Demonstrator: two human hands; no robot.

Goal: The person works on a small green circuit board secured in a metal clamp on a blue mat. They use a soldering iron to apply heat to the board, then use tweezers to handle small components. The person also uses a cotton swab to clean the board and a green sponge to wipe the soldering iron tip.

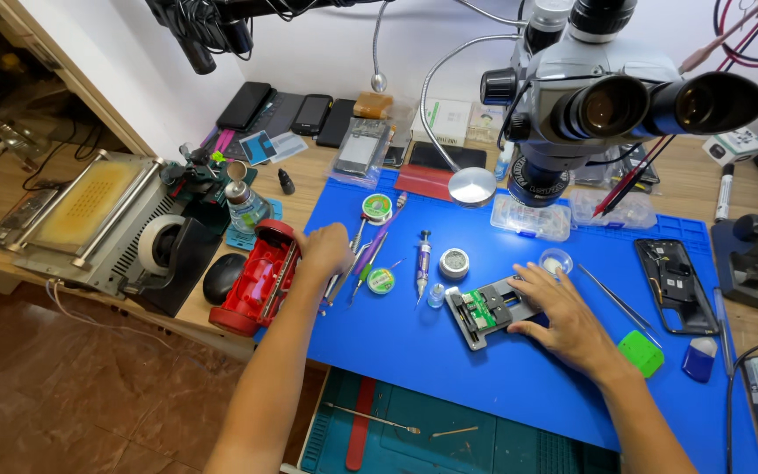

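Fingers of our right hand (563, 320) lie flat on the metal board holder (487, 312), steadying it on the blue mat (449, 369); our left hand (325, 250) closes over tools (363, 259) beside the red case (256, 279).

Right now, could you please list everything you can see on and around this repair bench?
Work mat: one, blue, centre of desk.
Board holder: one, grey with a green board, mat centre.
Microscope: one, grey and black, above mat.
Screwdriver case: one, red, open, mat's left edge.
Hand tools: several, mixed colours, beside the case.
Solder wick spools: two, green-labelled, on mat.
Opened phone: one, black, mat's right side.
Tweezers: one, metal, right of holder.
Heating machine: one, grey, far left.
Left hand: at the tools.
Right hand: on the holder.
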